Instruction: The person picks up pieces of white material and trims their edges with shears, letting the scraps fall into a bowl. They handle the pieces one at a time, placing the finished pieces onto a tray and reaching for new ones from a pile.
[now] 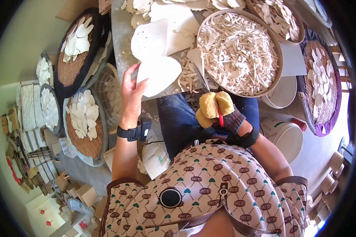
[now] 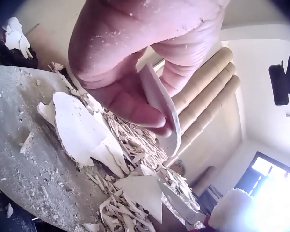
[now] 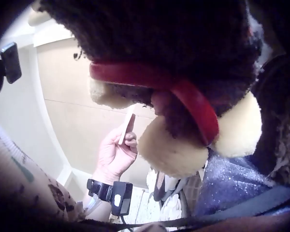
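My left hand (image 1: 131, 96) pinches a thin, flat white piece (image 1: 159, 76) with a rounded edge, between thumb and fingers. In the left wrist view the same piece is seen edge-on. My right hand (image 1: 235, 119) wears a dark knitted glove and grips red-handled scissors (image 1: 220, 117). Yellow foam pads (image 1: 215, 104) cover its fingers and partly hide the scissors. The metal blades point up toward the worktop's near edge, to the right of the white piece. In the right wrist view, a red handle loop (image 3: 198, 111) curves between the glove and the foam.
A large round tray (image 1: 280, 59) heaped with pale offcuts stands right of centre. Larger white sheets (image 1: 150, 39) lie on the grey worktop (image 1: 124, 51). Woven trays (image 1: 69, 73) of white ovals flank both sides. White buckets (image 1: 288, 138) stand at the right.
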Demonstrator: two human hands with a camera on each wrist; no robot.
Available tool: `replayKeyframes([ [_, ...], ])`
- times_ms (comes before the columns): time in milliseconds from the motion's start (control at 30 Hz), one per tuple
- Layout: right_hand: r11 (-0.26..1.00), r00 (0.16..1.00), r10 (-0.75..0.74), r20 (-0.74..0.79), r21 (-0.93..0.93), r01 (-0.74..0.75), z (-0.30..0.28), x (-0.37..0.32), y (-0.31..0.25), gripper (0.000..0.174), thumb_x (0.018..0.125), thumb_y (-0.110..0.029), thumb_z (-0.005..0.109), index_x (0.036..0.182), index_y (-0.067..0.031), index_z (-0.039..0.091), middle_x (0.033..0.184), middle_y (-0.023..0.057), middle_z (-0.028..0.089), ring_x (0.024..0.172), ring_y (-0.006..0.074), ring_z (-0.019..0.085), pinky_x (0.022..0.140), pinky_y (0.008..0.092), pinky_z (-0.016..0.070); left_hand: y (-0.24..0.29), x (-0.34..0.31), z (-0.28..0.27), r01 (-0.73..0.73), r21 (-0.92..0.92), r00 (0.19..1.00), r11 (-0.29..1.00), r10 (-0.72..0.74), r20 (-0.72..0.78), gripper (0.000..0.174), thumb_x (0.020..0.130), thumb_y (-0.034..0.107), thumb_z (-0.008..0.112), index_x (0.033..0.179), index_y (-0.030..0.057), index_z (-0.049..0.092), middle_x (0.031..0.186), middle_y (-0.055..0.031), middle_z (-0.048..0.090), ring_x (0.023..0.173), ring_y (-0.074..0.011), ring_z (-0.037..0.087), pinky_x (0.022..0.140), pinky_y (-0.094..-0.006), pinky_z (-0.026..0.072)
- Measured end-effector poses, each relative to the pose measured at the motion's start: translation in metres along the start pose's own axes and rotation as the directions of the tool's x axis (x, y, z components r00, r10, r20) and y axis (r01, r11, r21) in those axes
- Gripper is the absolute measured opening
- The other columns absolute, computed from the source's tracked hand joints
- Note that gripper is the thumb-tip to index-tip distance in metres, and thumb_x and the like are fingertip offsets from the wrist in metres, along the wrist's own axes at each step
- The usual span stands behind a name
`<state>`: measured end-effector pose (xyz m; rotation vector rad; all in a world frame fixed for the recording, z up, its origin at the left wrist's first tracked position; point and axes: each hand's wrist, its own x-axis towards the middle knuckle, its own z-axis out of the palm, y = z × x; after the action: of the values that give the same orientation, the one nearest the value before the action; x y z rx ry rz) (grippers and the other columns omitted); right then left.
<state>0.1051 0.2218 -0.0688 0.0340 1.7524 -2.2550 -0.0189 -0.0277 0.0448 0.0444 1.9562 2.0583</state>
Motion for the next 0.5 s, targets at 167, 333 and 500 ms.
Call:
replayKeyframes([
  [167,0.987,0.998,-0.039,0.042,-0.155,0.045,-0.001,-0.01,-0.012,0.027,0.077,-0.016,0.067,0.102,-0.0086,0.061,0.099,0.0093,0.063,0.096,0.0226,0.06,0.086,0.0333,0.0465,0.004,0.002,0.01,-0.01,0.043,1.0,0.999,0.01,0.01,0.039,0.086,0.005,0.057,0.122,0.0001,0.044,0.114,-0.0111,0.057,0.104,-0.0147,0.056,0.089,-0.0282,0.0467],
  [333,0.977,0.993,-0.051,0.108,0.214,0.027,0.006,-0.008,-0.001,0.026,0.084,-0.015,0.06,0.108,-0.0063,0.058,0.105,0.0085,0.062,0.1,0.0211,0.059,0.09,0.0338,0.0457,-0.001,-0.003,0.028,-0.023,-0.079,0.998,0.997,0.019,-0.056,0.045,0.085,0.005,0.059,0.126,-0.0002,0.04,0.11,-0.0134,0.059,0.098,-0.0158,0.059,0.086,-0.0275,0.0473],
  [500,0.388,0.97,0.135,0.204,0.89,-0.241,0.011,-0.002,0.014,0.033,0.091,-0.018,0.054,0.121,-0.006,0.049,0.107,0.0083,0.058,0.096,0.0201,0.057,0.087,0.034,0.0468,-0.011,-0.02,0.052,-0.149,-0.084,0.987,0.985,0.143,-0.069,0.05,0.083,0.006,0.059,0.13,0.0007,0.04,0.118,-0.0098,0.052,0.107,-0.0153,0.05,0.093,-0.0306,0.0426],
])
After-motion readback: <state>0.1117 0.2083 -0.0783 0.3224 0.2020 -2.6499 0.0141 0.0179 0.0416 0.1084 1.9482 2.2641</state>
